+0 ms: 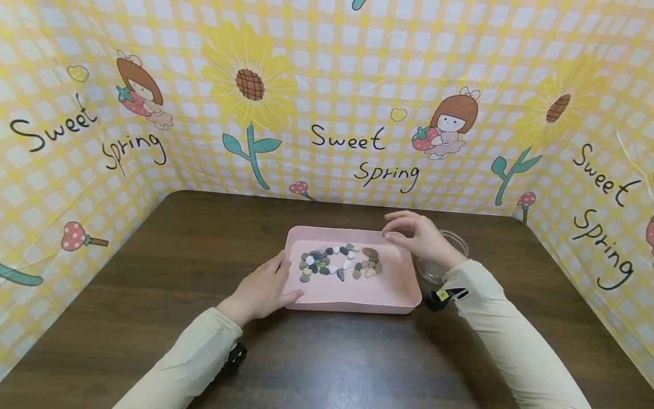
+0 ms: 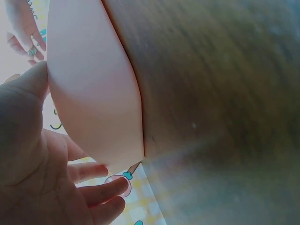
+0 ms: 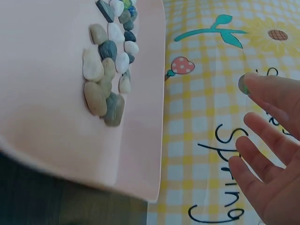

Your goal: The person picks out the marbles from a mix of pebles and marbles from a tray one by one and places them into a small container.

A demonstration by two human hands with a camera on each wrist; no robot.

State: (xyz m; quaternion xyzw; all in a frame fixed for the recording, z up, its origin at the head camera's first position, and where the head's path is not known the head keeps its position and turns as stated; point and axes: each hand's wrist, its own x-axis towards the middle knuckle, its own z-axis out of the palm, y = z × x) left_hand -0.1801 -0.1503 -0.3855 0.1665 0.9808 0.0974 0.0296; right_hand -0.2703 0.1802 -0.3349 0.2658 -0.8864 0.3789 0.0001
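My right hand (image 1: 421,237) pinches a small dark greenish pebble (image 3: 243,84) between thumb and fingertip, above the far right part of a pink tray (image 1: 378,292). In the right wrist view its other fingers are spread. On the tray's left side rests my left hand (image 1: 260,287), its thumb at the rim and its fingers loosely extended along the outside, as the left wrist view shows. Inside the tray, grey, white and tan pebbles (image 1: 339,264) lie in a curved arrangement, with some shiny green pieces (image 1: 321,263) at the left.
A clear glass jar (image 1: 434,272) stands right of the tray, partly hidden by my right hand and wrist. Everything rests on a dark wooden table (image 1: 204,227). Behind it hangs a yellow checked cloth (image 1: 337,74) with printed flowers.
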